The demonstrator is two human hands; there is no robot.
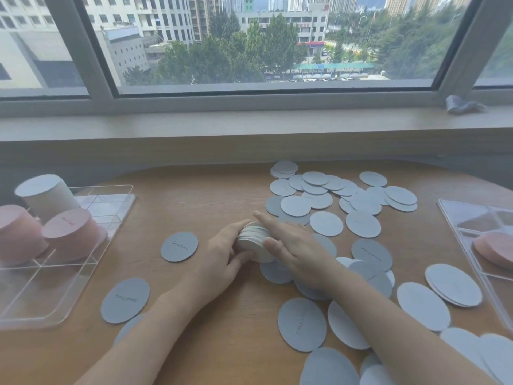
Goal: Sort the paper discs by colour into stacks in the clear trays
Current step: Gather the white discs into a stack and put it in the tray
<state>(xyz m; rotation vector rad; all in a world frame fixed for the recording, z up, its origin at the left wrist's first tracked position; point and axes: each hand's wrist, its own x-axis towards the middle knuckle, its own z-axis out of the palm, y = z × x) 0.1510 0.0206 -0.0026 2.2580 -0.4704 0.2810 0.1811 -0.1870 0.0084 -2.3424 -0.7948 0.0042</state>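
Observation:
A small stack of blue-grey paper discs (254, 238) stands on edge at the table's middle. My left hand (222, 259) grips it from the left, thumb and fingers curled round it. My right hand (291, 243) presses against its right side, forefinger stretched straight over the top and thumb on its near face. Several loose blue-grey discs (324, 201) lie scattered over the right half of the table. A clear tray (69, 273) at the left holds two pink stacks (70, 232) and a tall blue-grey stack (47, 195). Another clear tray (469, 218) at the right edge holds a pink stack (497, 248).
Two single blue-grey discs (180, 246) with writing lie left of my hands, one nearer me (125, 300). The wooden table (211, 195) ends at a windowsill behind. A crumpled wrapper (462, 104) sits on the sill at the right.

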